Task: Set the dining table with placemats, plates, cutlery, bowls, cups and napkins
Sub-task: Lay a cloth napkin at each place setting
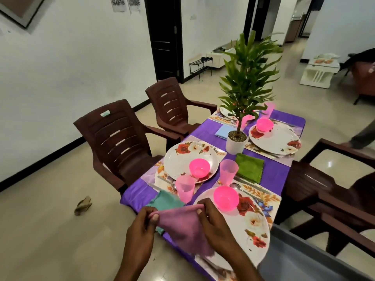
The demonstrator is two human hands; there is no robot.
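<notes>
Both hands hold a pink napkin [182,228] stretched by its top edge above the table's near corner. My left hand [146,222] pinches its left corner and my right hand [211,218] pinches the right one. Under it lies a teal napkin [166,201]. The near floral plate [253,226] carries a pink bowl [225,198], with a pink cup [228,172] behind it. The left plate [178,159] holds another pink bowl [199,167], and a second pink cup [184,188] stands by it. A green napkin [250,167] and a blue napkin [223,130] lie on the purple tablecloth [274,171].
A potted plant [236,141] stands mid-table. Brown plastic chairs stand at the left [119,142], far left [174,106] and right [334,189]. A grey bin [300,260] sits at the near right. A far plate [278,140] carries a pink bowl [264,124]. A scrap lies on the floor [83,205].
</notes>
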